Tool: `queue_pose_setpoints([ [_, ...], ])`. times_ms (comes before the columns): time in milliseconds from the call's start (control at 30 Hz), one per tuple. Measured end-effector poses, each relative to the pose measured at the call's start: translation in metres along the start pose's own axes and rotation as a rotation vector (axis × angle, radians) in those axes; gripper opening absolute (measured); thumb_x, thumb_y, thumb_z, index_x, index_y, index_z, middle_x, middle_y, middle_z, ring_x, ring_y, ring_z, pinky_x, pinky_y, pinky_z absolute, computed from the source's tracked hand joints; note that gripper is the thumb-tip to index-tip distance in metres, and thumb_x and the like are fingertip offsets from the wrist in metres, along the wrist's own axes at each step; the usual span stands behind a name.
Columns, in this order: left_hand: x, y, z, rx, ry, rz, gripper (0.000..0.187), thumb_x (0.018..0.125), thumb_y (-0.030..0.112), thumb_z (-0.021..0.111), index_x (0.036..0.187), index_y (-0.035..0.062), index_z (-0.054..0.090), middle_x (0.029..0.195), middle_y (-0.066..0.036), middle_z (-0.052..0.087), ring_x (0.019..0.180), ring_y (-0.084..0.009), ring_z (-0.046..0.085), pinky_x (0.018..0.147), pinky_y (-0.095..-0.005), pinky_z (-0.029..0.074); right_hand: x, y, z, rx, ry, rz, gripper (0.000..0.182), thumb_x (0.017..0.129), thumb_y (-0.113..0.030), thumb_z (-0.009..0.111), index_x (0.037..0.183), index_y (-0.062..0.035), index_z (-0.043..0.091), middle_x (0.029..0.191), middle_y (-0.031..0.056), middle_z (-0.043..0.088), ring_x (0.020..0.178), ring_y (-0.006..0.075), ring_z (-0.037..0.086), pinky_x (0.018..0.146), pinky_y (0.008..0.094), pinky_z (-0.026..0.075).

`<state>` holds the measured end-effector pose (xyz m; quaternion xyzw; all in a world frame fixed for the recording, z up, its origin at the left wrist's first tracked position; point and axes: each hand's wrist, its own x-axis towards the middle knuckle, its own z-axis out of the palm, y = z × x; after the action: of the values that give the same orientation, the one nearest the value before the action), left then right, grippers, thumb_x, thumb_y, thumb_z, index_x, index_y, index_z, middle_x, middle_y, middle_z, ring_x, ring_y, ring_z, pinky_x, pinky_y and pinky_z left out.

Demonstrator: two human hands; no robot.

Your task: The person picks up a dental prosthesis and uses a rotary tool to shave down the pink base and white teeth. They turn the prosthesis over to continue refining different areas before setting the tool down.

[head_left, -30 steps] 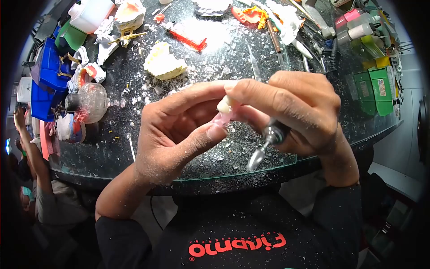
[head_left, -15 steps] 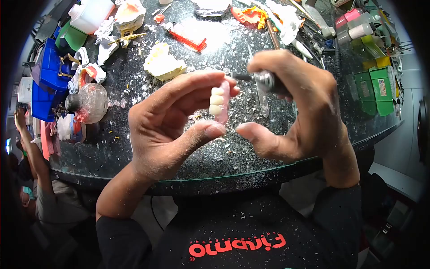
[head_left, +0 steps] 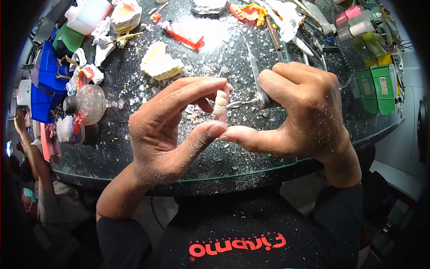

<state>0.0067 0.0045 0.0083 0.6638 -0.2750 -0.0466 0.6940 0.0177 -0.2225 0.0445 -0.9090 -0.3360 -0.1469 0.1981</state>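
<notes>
My left hand pinches a small partial denture, pink base with three white teeth, upright between fingertips and thumb above the table's front edge. My right hand grips a metal rotary handpiece. Its burr tip points left and touches the denture's right side. My right thumb rests against my left thumb under the denture. Both hands are dusted with white grit.
The round dark glass table is strewn with white chips. A plaster cast and red wax strip lie behind the hands. A glass flask and blue trays stand left, green boxes and bottles right. Another person's arm is at far left.
My right hand turned the handpiece from pointing down to pointing left, then lowered it until the burr met the denture. My right thumb closed against my left thumb.
</notes>
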Motion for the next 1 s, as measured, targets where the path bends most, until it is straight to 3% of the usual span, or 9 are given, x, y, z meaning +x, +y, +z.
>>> queue_pose_setpoints([
  [67, 0.0006, 0.0008, 0.0002, 0.000, -0.012, -0.006, 0.047, 0.083, -0.003, 0.072, 0.127, -0.0075, 0.058, 0.120, -0.019, 0.062, 0.102, -0.0172, 0.060, 0.089, -0.0300, 0.049, 0.0000, 0.0007, -0.0007, -0.012, 0.001, -0.011, 0.066, 0.062, -0.062, 0.084, 0.060, -0.0062, 0.048, 0.054, 0.0023, 0.039, 0.044, 0.0144, 0.043, 0.041, 0.0308, 0.035],
  [167, -0.0008, 0.0025, -0.0007, 0.034, -0.034, -0.038, 0.051, 0.091, 0.019, 0.069, 0.128, -0.0120, 0.054, 0.122, -0.024, 0.059, 0.114, -0.0282, 0.060, 0.101, -0.0441, 0.048, 0.0001, 0.0011, -0.0006, -0.013, 0.011, -0.024, 0.066, 0.062, -0.063, 0.083, 0.060, -0.0063, 0.048, 0.054, 0.0021, 0.038, 0.044, 0.0143, 0.042, 0.041, 0.0310, 0.034],
  [267, -0.0001, 0.0028, -0.0012, 0.038, -0.046, -0.026, 0.050, 0.091, 0.017, 0.069, 0.128, -0.0118, 0.054, 0.122, -0.024, 0.059, 0.114, -0.0285, 0.060, 0.101, -0.0443, 0.047, 0.0002, 0.0008, 0.0004, 0.002, 0.016, -0.022, 0.066, 0.062, -0.063, 0.083, 0.060, -0.0063, 0.048, 0.054, 0.0021, 0.038, 0.044, 0.0143, 0.042, 0.041, 0.0310, 0.034],
  [367, 0.0003, 0.0022, 0.0000, -0.032, -0.027, -0.012, 0.045, 0.084, -0.002, 0.070, 0.127, -0.0079, 0.058, 0.122, -0.020, 0.061, 0.104, -0.0184, 0.060, 0.089, -0.0310, 0.049, -0.0008, 0.0006, -0.0007, 0.001, -0.005, -0.022, 0.066, 0.062, -0.062, 0.084, 0.060, -0.0062, 0.048, 0.054, 0.0022, 0.038, 0.044, 0.0145, 0.042, 0.041, 0.0310, 0.034],
  [1000, 0.0006, -0.0004, 0.0011, -0.028, 0.007, 0.049, 0.048, 0.082, -0.006, 0.070, 0.127, -0.0112, 0.054, 0.120, -0.021, 0.060, 0.110, -0.0217, 0.060, 0.091, -0.0335, 0.050, 0.0002, -0.0012, -0.0001, 0.038, -0.014, -0.011, 0.063, 0.062, -0.057, 0.085, 0.059, -0.0049, 0.050, 0.053, 0.0028, 0.040, 0.043, 0.0165, 0.044, 0.039, 0.0319, 0.036],
])
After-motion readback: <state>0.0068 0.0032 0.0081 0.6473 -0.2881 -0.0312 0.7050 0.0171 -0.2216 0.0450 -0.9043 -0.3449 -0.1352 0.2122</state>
